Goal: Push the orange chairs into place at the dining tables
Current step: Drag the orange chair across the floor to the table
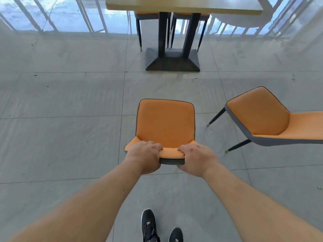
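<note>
On the grey tiled floor (70,137), glossy enough to be mirroring window bars along the far edge, a dining table (183,5) with a pale wooden top is standing on two dark posts and a dark base. Both hands are gripping the top edge of the nearest orange chair (165,124), which is sitting well short of the table with its seat facing it. The left hand (145,155) is curling its fingers over the backrest's left part, thumb hidden behind; the right hand (196,158) is clamping the right part the same way. A second orange chair (258,116) is standing just to the right, turned sideways, apart from the first. Two more orange seats (148,13) are tucked under the table's far side, making four chairs and one table. Two black shoes (148,224) are showing below.
</note>
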`<state>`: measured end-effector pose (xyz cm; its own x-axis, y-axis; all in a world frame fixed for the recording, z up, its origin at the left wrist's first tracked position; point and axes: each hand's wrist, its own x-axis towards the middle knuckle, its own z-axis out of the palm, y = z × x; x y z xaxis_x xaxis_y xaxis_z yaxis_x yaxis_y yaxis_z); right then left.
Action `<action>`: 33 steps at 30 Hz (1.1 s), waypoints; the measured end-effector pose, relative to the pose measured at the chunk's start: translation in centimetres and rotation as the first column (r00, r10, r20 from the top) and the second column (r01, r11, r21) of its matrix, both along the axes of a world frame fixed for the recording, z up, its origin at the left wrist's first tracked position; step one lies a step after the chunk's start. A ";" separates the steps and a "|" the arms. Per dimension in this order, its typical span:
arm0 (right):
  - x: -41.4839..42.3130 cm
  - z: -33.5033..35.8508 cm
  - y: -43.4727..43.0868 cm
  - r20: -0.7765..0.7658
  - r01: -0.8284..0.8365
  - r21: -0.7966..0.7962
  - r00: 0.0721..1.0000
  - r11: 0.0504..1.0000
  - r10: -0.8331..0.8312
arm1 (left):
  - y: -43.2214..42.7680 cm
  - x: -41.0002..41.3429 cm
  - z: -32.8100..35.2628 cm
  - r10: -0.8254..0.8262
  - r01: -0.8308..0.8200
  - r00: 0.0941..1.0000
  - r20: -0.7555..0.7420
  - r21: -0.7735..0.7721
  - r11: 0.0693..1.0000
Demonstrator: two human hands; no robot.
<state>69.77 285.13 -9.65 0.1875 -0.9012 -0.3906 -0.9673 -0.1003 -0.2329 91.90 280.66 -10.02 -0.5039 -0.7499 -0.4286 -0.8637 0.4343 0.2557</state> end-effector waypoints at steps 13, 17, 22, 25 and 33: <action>-2.5 -0.2 -10.2 0.028 -0.021 -0.054 0.999 0.998 0.022 | -10.1 -2.6 0.3 0.038 -0.036 0.999 0.032 -0.055 0.998; -3.7 -0.5 -13.6 0.039 -0.041 -0.062 0.998 0.997 0.043 | -13.4 -3.6 0.2 0.054 -0.052 0.997 0.047 -0.056 0.997; -5.0 -0.8 -18.0 0.046 -0.081 -0.106 0.995 0.991 0.086 | -17.2 -4.8 0.0 0.095 -0.092 0.995 0.044 -0.067 0.993; -5.9 -1.0 -20.3 0.031 -0.100 -0.124 0.994 0.987 0.105 | -19.1 -5.5 -0.1 0.117 -0.114 0.993 0.031 -0.083 0.990; -7.2 -0.6 -27.1 0.016 -0.119 -0.101 0.992 0.988 0.121 | -25.4 -6.8 0.1 0.115 -0.115 0.993 0.001 -0.081 0.990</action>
<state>62.56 258.04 -10.25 0.3046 -0.9057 -0.2949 -0.9415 -0.2394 -0.2372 85.07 255.26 -9.90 -0.4102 -0.8349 -0.3671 -0.9104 0.3510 0.2191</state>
